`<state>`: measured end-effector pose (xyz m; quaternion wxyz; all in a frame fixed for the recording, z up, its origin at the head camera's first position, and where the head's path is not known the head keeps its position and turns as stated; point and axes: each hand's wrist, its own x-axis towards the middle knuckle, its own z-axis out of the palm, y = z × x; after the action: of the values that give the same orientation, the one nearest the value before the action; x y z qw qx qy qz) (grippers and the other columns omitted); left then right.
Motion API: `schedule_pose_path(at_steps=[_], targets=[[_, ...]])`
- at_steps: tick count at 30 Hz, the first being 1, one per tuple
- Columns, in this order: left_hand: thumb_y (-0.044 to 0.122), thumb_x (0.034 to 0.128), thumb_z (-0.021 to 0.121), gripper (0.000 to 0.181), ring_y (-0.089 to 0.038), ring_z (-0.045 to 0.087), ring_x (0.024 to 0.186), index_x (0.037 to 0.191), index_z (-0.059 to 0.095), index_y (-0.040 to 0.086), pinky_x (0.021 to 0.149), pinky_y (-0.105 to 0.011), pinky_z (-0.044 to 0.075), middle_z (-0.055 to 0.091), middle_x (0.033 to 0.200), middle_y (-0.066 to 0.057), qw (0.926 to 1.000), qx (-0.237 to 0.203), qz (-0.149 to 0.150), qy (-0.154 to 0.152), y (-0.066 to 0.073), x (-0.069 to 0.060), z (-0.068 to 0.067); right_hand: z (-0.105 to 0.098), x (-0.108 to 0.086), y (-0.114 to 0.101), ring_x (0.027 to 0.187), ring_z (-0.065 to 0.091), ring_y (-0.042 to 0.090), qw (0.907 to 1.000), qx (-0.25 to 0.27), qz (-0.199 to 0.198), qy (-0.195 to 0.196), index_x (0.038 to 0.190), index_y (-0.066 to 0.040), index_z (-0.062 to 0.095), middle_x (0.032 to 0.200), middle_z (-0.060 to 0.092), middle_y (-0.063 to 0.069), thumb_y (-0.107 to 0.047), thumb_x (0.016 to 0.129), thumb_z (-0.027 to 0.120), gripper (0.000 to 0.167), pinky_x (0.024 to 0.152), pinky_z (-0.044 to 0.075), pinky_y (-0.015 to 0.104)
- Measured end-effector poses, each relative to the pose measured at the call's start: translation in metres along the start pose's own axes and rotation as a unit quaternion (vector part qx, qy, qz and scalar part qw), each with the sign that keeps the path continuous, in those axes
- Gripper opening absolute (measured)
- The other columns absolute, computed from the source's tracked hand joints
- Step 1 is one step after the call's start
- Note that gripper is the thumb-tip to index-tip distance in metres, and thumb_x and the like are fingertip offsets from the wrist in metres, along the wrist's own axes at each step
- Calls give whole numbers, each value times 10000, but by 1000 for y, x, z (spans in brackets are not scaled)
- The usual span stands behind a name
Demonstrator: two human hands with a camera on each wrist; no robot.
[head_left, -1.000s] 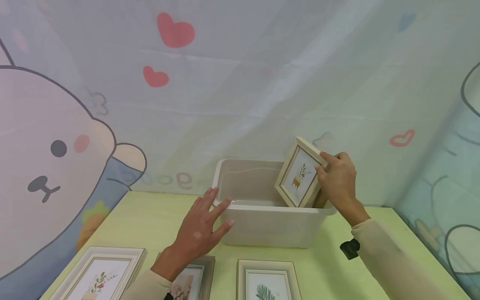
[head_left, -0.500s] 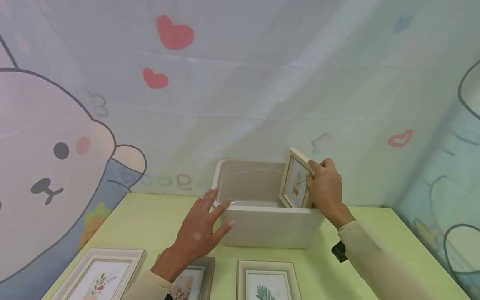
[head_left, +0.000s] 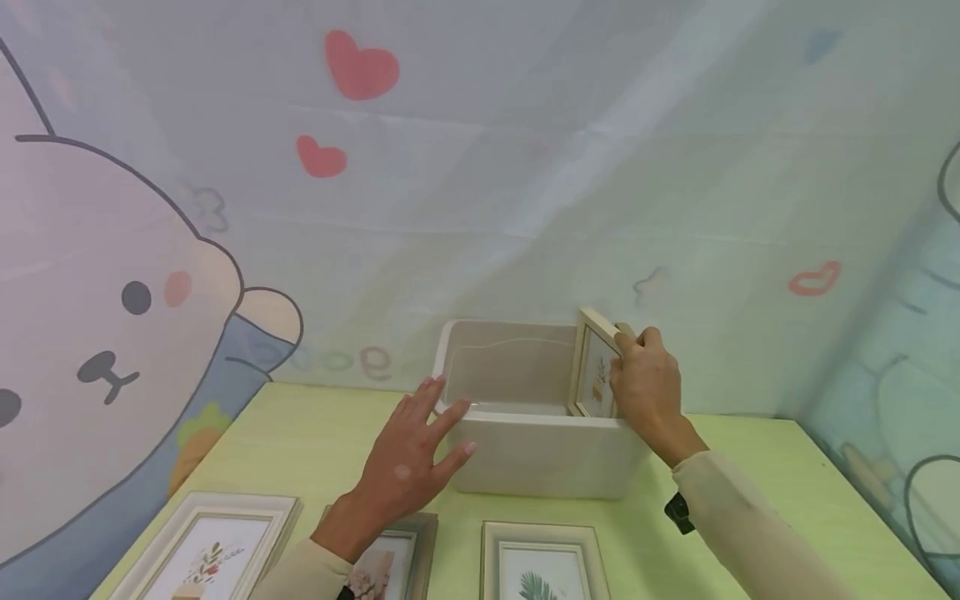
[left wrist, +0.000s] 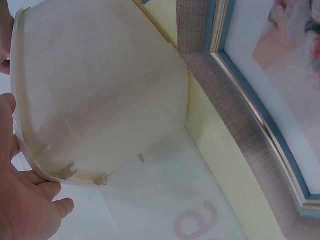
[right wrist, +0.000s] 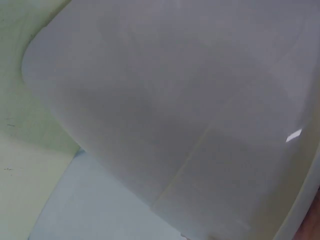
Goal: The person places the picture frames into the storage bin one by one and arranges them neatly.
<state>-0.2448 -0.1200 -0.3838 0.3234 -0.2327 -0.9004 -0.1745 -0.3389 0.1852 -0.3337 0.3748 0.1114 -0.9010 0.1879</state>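
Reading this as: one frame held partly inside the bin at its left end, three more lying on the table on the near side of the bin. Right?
Wrong end: the head view shows the held frame at the right end of the bin. The left frame, middle frame and right frame do lie on the table, nearer the camera.

The bin (head_left: 543, 457) is formed of smooth, faintly glossy plastic. A matt, woven-looking finish is shown on the grey-brown frame (left wrist: 241, 120). The backdrop (head_left: 480, 200) is made of creased, cloth-like material.
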Motion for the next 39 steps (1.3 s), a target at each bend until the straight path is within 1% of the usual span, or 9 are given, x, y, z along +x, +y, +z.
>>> schedule_pose_path(at_steps=[4, 9, 11, 20, 28, 31, 34, 36, 39], targets=[[336, 893, 732, 490, -395, 436, 1420, 1334, 640, 144, 1121, -587, 381, 476, 1507, -220, 10000, 46, 30, 42, 2, 1, -1, 1, -3, 0, 675, 653, 447, 9999, -77, -23, -71, 1155, 28, 699, 920, 558, 246, 61, 827, 670, 332, 606, 557, 561], [335, 884, 743, 486, -398, 448, 1410, 1321, 647, 144, 1112, -586, 393, 495, 1487, -229, 9998, 96, 100, 144, 2, 1, -1, 0, -5, -1, 686, 652, 469, 9995, -260, -49, -166, 1122, 30, 701, 907, 557, 253, 59, 823, 662, 302, 603, 555, 580], [340, 888, 738, 483, -398, 444, 1414, 1321, 645, 147, 1114, -586, 390, 492, 1489, -228, 9998, 75, 99, 127, 2, 1, 0, -1, -5, -1, 684, 650, 472, 9991, -348, -27, -221, 1106, 35, 700, 904, 558, 255, 58, 828, 653, 283, 599, 555, 583], [357, 892, 732, 484, -392, 435, 1424, 1326, 645, 161, 1128, -584, 378, 488, 1494, -227, 10000, 34, 19, 15, 0, 0, 0, -8, -5, -6, 621, 640, 456, 9953, -733, -46, -632, 1027, 82, 691, 851, 561, 274, 54, 863, 626, 179, 530, 567, 533], [344, 905, 719, 462, -398, 442, 1416, 1322, 649, 160, 1122, -590, 379, 499, 1480, -232, 10000, 14, 41, 22, 0, -1, 0, -16, -7, -10, 666, 645, 425, 9892, -1015, -54, -1056, 934, 88, 715, 765, 589, 241, 10, 858, 683, 114, 541, 557, 519], [343, 910, 714, 458, -396, 439, 1419, 1323, 650, 156, 1124, -589, 377, 495, 1486, -228, 10000, 20, 51, 18, 0, -1, 0, -17, -8, -10, 669, 632, 401, 9880, -1112, -52, -1075, 917, 79, 721, 757, 598, 234, 5, 856, 685, 103, 540, 549, 512], [346, 916, 707, 456, -393, 434, 1424, 1327, 648, 159, 1126, -590, 377, 492, 1490, -227, 10000, -8, 44, -3, 0, -1, 0, -17, -8, -10, 669, 592, 361, 9862, -1306, -89, -1012, 900, 53, 735, 742, 609, 215, -15, 852, 694, 92, 494, 521, 494], [351, 919, 703, 456, -389, 432, 1427, 1331, 646, 165, 1128, -588, 375, 490, 1493, -224, 10000, -20, 33, -24, 0, -2, 0, -16, -8, -9, 664, 565, 348, 9848, -1490, -189, -875, 871, 37, 743, 722, 614, 202, -24, 845, 700, 79, 465, 497, 477], [357, 920, 700, 462, -385, 429, 1430, 1338, 642, 170, 1135, -584, 370, 487, 1496, -222, 10000, -28, 36, -34, 0, -2, -1, -18, -9, -8, 679, 548, 356, 9809, -1779, -363, -694, 811, 29, 739, 703, 611, 194, -28, 840, 681, 86, 490, 482, 471]])
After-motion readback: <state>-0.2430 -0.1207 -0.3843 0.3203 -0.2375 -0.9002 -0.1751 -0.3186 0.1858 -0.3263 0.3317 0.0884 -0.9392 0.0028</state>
